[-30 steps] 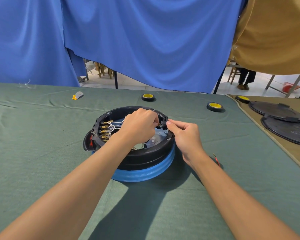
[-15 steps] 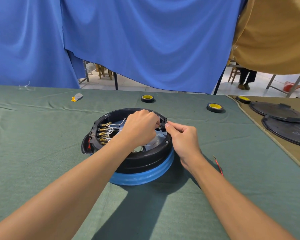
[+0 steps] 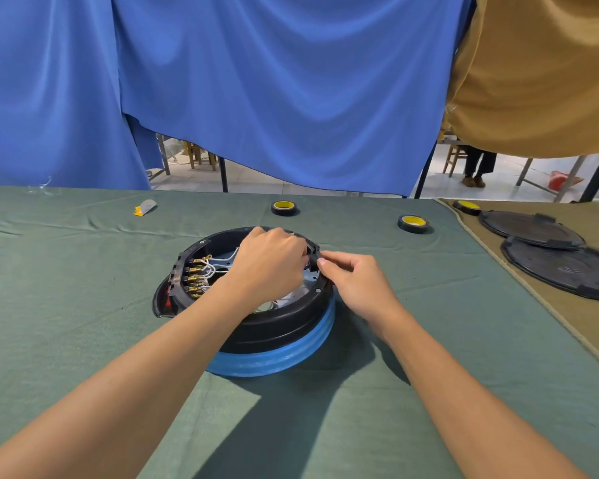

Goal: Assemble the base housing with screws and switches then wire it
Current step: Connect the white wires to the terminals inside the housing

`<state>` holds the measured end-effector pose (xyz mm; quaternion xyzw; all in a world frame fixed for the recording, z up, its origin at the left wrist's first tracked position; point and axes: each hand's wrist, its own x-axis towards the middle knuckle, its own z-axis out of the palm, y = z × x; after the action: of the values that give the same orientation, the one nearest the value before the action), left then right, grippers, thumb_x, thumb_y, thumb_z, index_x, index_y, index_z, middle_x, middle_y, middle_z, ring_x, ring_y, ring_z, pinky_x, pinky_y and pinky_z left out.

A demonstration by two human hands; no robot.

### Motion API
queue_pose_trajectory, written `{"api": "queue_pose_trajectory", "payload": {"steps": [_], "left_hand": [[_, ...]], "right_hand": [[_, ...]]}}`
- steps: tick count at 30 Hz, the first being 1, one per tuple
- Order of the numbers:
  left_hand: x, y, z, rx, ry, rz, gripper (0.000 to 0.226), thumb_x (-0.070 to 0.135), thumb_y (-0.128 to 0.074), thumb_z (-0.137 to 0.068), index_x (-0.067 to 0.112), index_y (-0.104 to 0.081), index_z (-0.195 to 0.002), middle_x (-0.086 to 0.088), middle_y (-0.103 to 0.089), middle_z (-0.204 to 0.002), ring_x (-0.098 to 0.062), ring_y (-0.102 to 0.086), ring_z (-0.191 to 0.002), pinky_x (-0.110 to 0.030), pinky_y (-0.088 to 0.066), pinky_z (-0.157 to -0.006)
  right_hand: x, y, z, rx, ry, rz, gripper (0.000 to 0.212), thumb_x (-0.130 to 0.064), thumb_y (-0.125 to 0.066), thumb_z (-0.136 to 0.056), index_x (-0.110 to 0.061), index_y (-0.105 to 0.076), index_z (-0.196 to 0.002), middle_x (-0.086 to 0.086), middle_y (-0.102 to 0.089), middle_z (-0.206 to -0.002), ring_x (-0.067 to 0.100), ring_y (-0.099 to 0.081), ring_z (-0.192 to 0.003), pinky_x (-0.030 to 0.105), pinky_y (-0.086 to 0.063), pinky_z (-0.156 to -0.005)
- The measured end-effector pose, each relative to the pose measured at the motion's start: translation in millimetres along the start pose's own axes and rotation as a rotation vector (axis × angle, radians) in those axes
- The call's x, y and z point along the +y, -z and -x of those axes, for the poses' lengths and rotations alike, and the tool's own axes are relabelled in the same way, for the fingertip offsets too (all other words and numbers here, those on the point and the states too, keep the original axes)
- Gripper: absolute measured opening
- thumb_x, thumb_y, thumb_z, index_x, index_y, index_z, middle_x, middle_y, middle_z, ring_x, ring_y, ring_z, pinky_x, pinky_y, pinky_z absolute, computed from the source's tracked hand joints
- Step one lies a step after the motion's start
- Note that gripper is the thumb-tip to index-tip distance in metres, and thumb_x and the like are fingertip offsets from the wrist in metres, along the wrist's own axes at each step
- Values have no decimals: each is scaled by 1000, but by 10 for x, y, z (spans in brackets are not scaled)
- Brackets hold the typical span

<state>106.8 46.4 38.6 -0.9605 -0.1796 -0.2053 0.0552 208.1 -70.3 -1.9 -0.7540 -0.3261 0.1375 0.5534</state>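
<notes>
Barely shifted since earlier, the right hand (image 3: pixel 357 288) is pinched on the rim of the base housing (image 3: pixel 274 326) at desk (image 3: pixel 83 305) centre, white wires (image 3: pixel 218 262) and brass terminals (image 3: pixel 196 280) being contained, while what is gripped by the left hand (image 3: pixel 272 264) cannot be told.

One head-worn camera (wide-angle, the only view) looks forward and down across the table (image 3: pixel 83 305); the base housing (image 3: pixel 274 326) sits close at mid-frame; blue curtains (image 3: pixel 256 81) back the far edge.

Left hand (image 3: pixel 270 262) hides its fingertips and much of housing (image 3: pixel 274 326) interior; right-edge lid (image 3: pixel 564 271) cropped.
</notes>
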Motion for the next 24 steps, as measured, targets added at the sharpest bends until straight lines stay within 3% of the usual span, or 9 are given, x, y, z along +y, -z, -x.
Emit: {"api": "queue_pose_trajectory", "payload": {"steps": [4, 9, 13, 19, 22, 24], "left_hand": [[211, 80, -24, 87, 12, 60, 25, 26, -42, -100, 14, -64, -106, -2, -66, -103, -25, -55, -100, -37, -39, -87], [530, 5, -40, 4, -130, 99, 29, 25, -36, -102, 11, -61, -105, -3, -64, -103, -28, -53, -103, -39, -39, -86], [569, -119, -37, -207, -203, 54, 34, 30, -37, -102, 12, -65, -104, -7, -68, -101, -31, -57, -101, -34, -35, -80], [560, -103, -19, -223, -193, 161, 32, 35, -43, -102, 17, -67, -115, -6, -69, -106, -28, -57, -103, -30, -31, -79], [565, -76, 2, -188, -187, 206, 31, 33, -44, -102, 17, -67, -116, -5, -67, -104, -27, -57, -102, -30, -32, -78], [572, -50, 21, -139, -202, 232, 31, 33, -44, -102, 18, -66, -118, -4, -67, -101, -26, -58, -102, -31, -32, -78]], "right_hand": [[37, 354, 80, 119, 107, 301, 16, -27, -64, -89, -20, -77, -94, -4, -76, -90, 11, -66, -87, 23, -43, -76], [242, 965, 205, 85, -72, 694, 12, -25, -68, -86, -19, -77, -90, 3, -74, -95, 23, -63, -100, 27, -44, -85], [344, 1068, 332, -13, -133, 664, 10, -31, -74, -82, -27, -72, -73, -4, -71, -81, 18, -62, -94, 24, -43, -76], [373, 1017, 367, 5, -89, 683, 6, -22, -75, -81, -25, -73, -76, -1, -72, -84, 21, -60, -99, 31, -50, -86], [332, 1019, 376, -15, -92, 591, 12, -18, -76, -81, -23, -70, -72, -2, -70, -75, 15, -64, -82, 23, -46, -73], [237, 1049, 381, -9, -83, 336, 11, -9, -76, -80, -15, -71, -73, 2, -69, -70, 13, -61, -67, 20, -44, -61]]}}
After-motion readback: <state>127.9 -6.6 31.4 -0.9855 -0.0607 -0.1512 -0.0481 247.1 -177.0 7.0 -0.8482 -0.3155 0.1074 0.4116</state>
